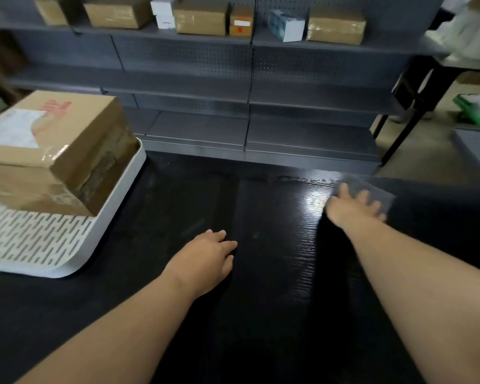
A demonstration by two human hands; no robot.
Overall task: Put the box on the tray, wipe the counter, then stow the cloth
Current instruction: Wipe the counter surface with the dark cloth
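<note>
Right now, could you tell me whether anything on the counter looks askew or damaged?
The box sits skewed on the white tray, one corner over the rim, its side tape scuffed. The right hand presses the cloth flat; the left hand rests on the counter.

Dim indoor light. Strong glare patch on the dark bench (313, 200) near the right hand (354, 209), streaking toward the camera. Cloth (372, 189) under that hand is motion-blurred. Wide-angle bends the shelves (250, 87) at the edges; background boxes (200, 18) soft.
</note>
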